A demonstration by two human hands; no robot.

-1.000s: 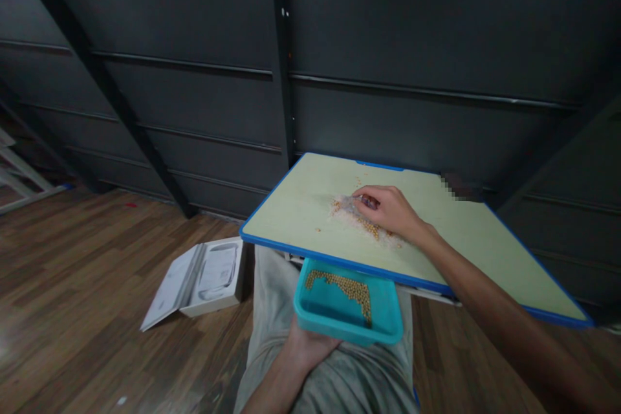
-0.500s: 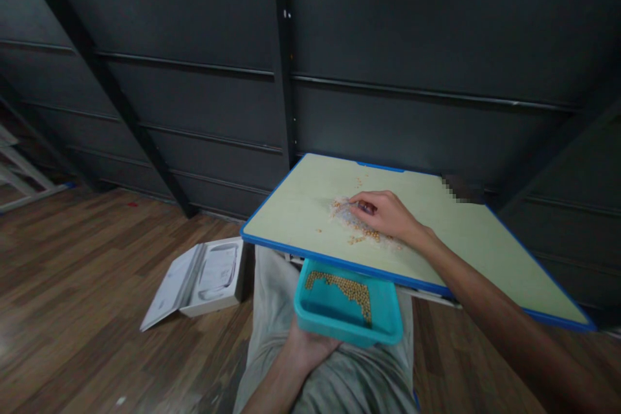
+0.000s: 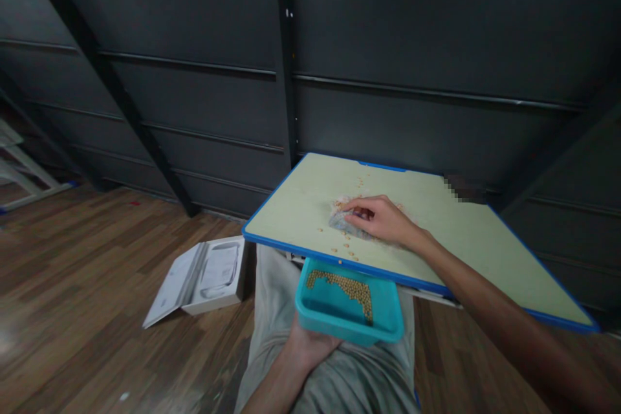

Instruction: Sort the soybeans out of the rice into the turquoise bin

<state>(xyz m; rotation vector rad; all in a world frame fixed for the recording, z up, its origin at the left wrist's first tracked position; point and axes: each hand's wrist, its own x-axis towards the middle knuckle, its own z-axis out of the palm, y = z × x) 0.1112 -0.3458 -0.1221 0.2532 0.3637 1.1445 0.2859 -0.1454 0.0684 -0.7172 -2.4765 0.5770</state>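
Note:
My left hand [image 3: 310, 343] holds a teal plastic tray [image 3: 334, 318] from below, against the table's front edge. Small round gold-tan beads [image 3: 356, 289] lie along the tray's back and right side. Over the table [image 3: 466, 233], my right hand [image 3: 383, 217] has its fingers closed on a crumpled clear plastic bag [image 3: 347, 223]; the fingertips partly hide it. Loose beads [image 3: 346, 246] lie on the tabletop between the bag and the tray, one of them at the blue edge. A few more are scattered behind the bag.
An open white box [image 3: 218, 275] with papers stands on the wooden floor [image 3: 97, 272] to the left. A dark panelled wall [image 3: 194, 90] rises behind the table. A blurred dark object [image 3: 466, 189] is at the table's back right. White metal legs [image 3: 33, 181] show at far left.
Beads that lay clustered by my right hand have spread forward, and one has reached the front edge. The plastic under my fingers has shifted and bunched. My left hand and the tray stay put.

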